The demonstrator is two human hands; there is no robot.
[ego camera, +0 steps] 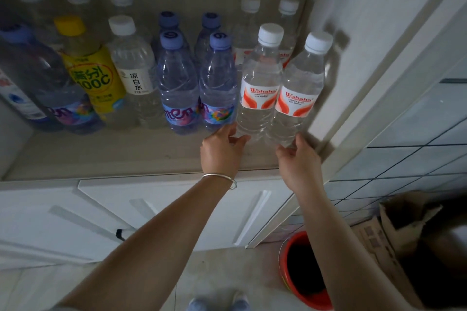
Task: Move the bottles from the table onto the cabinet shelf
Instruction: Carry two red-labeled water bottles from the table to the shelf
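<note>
Fingers of each hand, left [222, 151] and right [299, 159], curl round a "Wahaha" bottle [260, 83] base on the shelf [101, 154].

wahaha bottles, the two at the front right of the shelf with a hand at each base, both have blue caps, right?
Not quite. The two Wahaha bottles, left and right, have white caps, not blue; the head view shows it. The blue caps belong to the purple-labelled bottles beside them. The rest holds: the left hand and right hand are at their bases on the shelf.
</note>
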